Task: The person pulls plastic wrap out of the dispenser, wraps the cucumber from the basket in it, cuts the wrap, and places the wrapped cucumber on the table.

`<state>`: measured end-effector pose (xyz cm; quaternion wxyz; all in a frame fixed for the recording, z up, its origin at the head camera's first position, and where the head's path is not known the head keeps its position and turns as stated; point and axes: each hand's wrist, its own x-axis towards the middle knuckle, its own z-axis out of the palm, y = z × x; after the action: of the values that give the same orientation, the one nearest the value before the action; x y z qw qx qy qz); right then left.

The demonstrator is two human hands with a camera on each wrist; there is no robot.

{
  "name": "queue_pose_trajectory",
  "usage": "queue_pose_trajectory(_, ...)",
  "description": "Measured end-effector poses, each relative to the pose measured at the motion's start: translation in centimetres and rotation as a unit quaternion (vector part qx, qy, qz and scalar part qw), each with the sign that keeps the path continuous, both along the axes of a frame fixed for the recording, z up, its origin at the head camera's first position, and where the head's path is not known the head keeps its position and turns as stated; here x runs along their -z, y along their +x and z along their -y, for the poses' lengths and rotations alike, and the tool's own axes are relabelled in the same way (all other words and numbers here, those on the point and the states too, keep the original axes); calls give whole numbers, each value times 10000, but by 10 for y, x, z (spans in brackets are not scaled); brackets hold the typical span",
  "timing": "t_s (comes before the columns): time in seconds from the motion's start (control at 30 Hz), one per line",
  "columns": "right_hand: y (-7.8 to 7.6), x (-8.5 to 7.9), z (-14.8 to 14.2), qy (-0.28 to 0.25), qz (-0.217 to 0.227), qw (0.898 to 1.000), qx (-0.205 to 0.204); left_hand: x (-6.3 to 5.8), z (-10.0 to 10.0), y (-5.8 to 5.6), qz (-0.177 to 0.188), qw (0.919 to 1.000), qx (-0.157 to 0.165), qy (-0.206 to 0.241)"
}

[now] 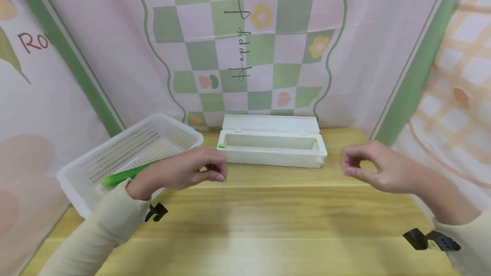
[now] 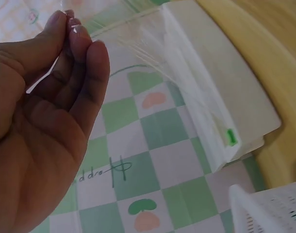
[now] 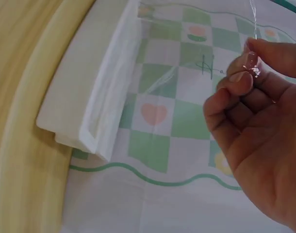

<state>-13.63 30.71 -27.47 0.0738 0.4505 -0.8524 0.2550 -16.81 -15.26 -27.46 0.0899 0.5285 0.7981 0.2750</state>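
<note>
A long white cling film box (image 1: 268,159) stands at the back of the table, its lid (image 1: 270,123) tipped back. My left hand (image 1: 184,168) is in front of the box's left end, thumb pinched against the fingers. Clear cling film (image 2: 138,46) stretches from those fingertips toward the box in the left wrist view. To the right of the box, my right hand (image 1: 387,168) pinches the film's other corner, gathered and shiny at the fingertips in the right wrist view. The film barely shows in the head view. A small green slider (image 1: 221,145) sits at the box's left end.
On the left stands a white slotted basket (image 1: 73,182), partly behind my left forearm. A green cucumber (image 1: 122,176) lies in it. Printed cloth (image 1: 261,54) hangs behind the wooden table (image 1: 245,220) and along both sides.
</note>
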Motion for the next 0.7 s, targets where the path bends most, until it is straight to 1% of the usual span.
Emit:
queue_pose_trajectory(0.1,5,9,4,232,595,9978,-160,11,-2,2,297,9990,174,-274)
queue_pose_trajectory(0.17,8,15,8,414,1016,9937,-219,20,-3,4,492,9972,275,-488)
queue_pose_trajectory(0.23,11,22,12,638,1412,9876,-253,28,-4,6,672,9947,356,-685)
queue_pose_trajectory(0.3,13,30,16,874,1796,9796,-219,36,-4,8,727,9928,407,-857)
queue_pose_trajectory(0.43,15,47,23,1176,2215,9679,-174,51,-7,10,799,9908,398,-1017)
queue_pose_trajectory(0.5,16,55,25,1265,2421,9619,-98,59,-9,11,800,9903,378,-1067)
queue_pose_trajectory(0.6,15,66,29,1369,2734,9521,18,70,-12,13,912,9887,314,-1149)
queue_pose_trajectory(0.7,16,77,31,1448,2811,9486,151,81,-15,13,1004,9870,233,-1230)
